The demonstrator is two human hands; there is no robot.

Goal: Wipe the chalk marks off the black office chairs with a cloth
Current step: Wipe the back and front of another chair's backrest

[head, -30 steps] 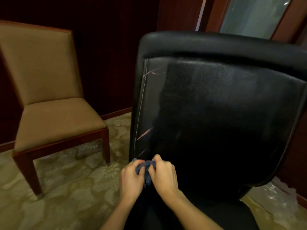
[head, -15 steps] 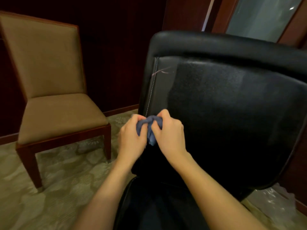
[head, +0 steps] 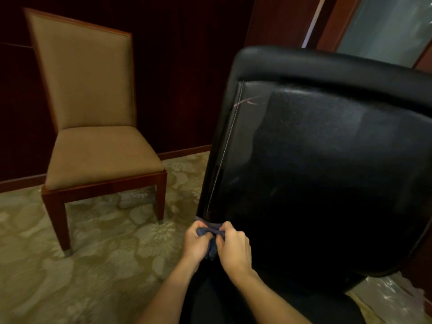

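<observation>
- Black office chair (head: 327, 183) fills centre-right of frame, backrest facing camera, tilted slightly.
- Blue cloth (head: 211, 232) bunched at lower-left corner of backrest, lower centre of frame, top edge touching the leather just below the white stitched seam (head: 228, 146).
- Left hand (head: 196, 242) and right hand (head: 233, 246) side by side, fingers of both curled tight on the cloth; nothing else held.
- Pink chalk mark (head: 245, 102) visible upper left of backrest, beside seam, well apart from cloth. Not yet wiped.
- Lower seam area looks clean from here; dark and glossy, so can't confirm fully.
- Step in hand, by judgement: re-bunching cloth at bottom of a stroke. Next pass should go up along seam to the chalk w/ firm flat pressure, fresh cloth face out to avoid smearing.
- Risk: chair may roll or swivel under pressure; base not in view.
- Surroundings: tan upholstered chair (head: 93, 113) w/ wood frame, left of frame, near but not touching. Patterned carpet (head: 81, 265) below. Dark wood panelling (head: 187, 66) behind; glass panel (head: 385, 26) upper right. Clear plastic sheeting (head: 385, 298) lower right.
- Nothing between hands and chalk mark.
</observation>
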